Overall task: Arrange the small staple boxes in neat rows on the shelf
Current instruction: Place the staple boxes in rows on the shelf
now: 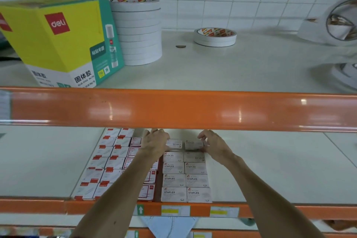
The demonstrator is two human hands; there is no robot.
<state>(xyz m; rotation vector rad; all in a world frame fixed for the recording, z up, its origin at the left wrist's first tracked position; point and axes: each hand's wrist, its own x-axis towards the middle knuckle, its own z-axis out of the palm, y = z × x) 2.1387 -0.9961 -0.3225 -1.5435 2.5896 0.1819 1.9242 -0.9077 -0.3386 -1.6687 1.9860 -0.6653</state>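
Note:
Small white staple boxes marked STAPLES [185,176] lie in two neat columns on the lower shelf [270,170], running back from its front edge. At the far end of the columns, under the orange rail, sit two more boxes side by side. My left hand [155,142] grips the left back box [174,144] from its left side. My right hand [212,144] pinches the right back box [193,144] from its right side. Both forearms reach in over the shelf's front edge.
Left of the staple boxes lie rows of red-and-white boxes [108,162]. The upper shelf's orange rail [183,109] hangs just above my hands. On the upper shelf stand a yellow glue-stick carton [63,42], a tall stack of tape rolls [139,31] and loose tape rolls [215,36].

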